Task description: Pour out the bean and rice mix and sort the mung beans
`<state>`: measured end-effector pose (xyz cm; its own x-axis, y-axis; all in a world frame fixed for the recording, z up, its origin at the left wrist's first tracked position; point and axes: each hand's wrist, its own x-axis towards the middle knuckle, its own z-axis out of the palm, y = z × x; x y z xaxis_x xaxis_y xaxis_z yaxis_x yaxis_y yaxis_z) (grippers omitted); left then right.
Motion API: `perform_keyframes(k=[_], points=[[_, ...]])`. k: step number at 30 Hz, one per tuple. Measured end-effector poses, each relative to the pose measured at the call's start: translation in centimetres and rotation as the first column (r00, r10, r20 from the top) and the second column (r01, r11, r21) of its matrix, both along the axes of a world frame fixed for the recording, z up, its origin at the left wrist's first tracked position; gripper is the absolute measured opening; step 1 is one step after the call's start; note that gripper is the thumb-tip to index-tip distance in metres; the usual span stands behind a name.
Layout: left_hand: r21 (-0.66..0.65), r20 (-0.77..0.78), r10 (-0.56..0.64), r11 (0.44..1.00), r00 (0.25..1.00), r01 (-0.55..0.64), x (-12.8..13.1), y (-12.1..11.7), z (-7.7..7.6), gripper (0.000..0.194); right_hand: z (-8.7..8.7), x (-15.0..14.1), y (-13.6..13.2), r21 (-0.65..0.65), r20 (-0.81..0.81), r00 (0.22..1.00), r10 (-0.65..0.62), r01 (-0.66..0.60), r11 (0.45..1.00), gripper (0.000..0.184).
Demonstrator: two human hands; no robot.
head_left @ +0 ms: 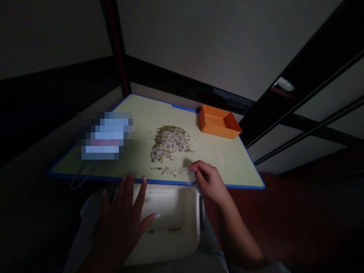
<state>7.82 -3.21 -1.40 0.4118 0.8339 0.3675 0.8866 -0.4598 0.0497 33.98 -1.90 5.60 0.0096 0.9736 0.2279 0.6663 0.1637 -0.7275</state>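
A pile of small green beans mixed with whitish grains point(172, 142) lies on the middle of the pale table point(142, 113). My right hand point(209, 178) pinches a clear, thin-rimmed piece of plastic point(187, 175) at the table's front edge, just in front of a few loose beans. The plastic's exact kind is hard to make out. My left hand point(122, 206) is spread, fingers apart, over the left side of a white basin point(196, 223). A few dark bits lie inside that basin, which rests on my lap below the table edge.
An orange open box point(220, 123) stands at the back right of the table. A small whitish patch of grains point(218, 156) lies in front of it. At the left is a blurred-out bright device point(106, 138) with a cable. Walls close in behind the table.
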Motion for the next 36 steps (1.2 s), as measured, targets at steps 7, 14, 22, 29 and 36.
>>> perform_keyframes(k=[7,14,22,29,36], points=[[0.026,0.027,-0.013,1.0,1.0,0.013,-0.2,0.1,-0.5,0.081,-0.5,0.1,0.0,0.022,0.011,1.0,0.005,-0.006,1.0,0.018],[0.044,0.02,-0.018,0.999,1.0,0.017,-0.2,0.0,-0.3,0.083,0.0,-0.6,0.4,0.028,0.059,0.998,-0.01,0.009,1.0,0.017],[0.004,0.017,-0.001,1.0,1.0,0.001,-0.3,-0.1,0.0,0.088,-0.3,-0.6,0.7,-0.018,-0.005,0.997,-0.073,0.073,0.997,0.018],[0.018,0.015,0.001,1.0,1.0,-0.001,-0.1,0.0,-0.2,0.087,-0.7,-0.9,0.9,-0.015,-0.011,0.99,-0.141,0.141,0.99,0.019],[0.019,0.013,-0.01,1.0,1.0,0.01,-0.3,0.0,-0.1,0.085,-0.4,-1.2,1.3,0.001,0.047,0.976,-0.211,0.211,0.977,0.023]])
